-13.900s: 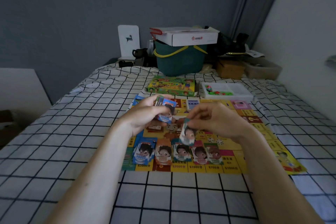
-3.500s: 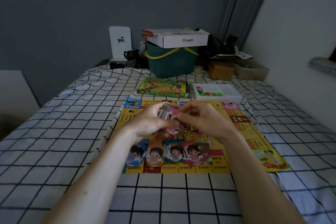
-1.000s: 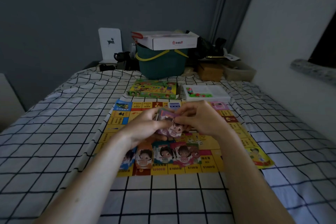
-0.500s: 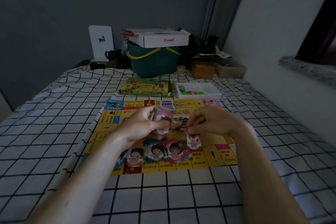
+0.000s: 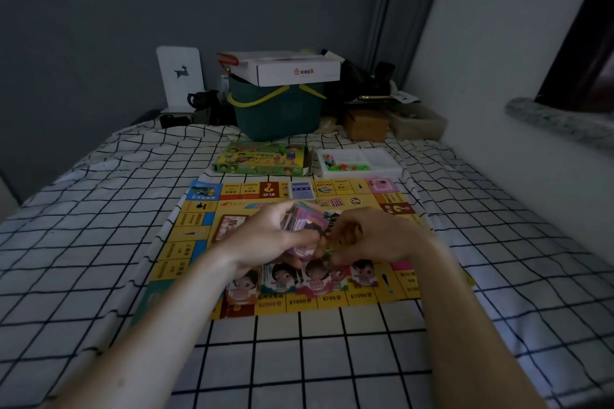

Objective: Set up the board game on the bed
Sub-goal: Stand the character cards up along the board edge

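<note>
A yellow game board [image 5: 199,229] lies flat on the checked bedsheet [image 5: 83,242]. My left hand [image 5: 265,239] grips a stack of colourful cards [image 5: 307,221] above the board's middle. My right hand [image 5: 375,236] is next to the stack, fingers curled at its edge; blur hides whether it pinches a card. A row of several character cards [image 5: 299,279] lies along the board's near edge, just below both hands. Beyond the board lie the green game box [image 5: 262,159] and a white tray [image 5: 382,159] with small coloured pieces.
A dark green basket [image 5: 279,113] with a white carton [image 5: 292,70] on top stands at the bed's far end, beside a white stand [image 5: 181,76], a brown box [image 5: 367,124] and a pale container [image 5: 418,124]. A white wall with a stone ledge [image 5: 558,123] runs along the right.
My right hand has left a card at the right end of the near row and returned to the stack in my left hand. The view has shifted slightly left.
</note>
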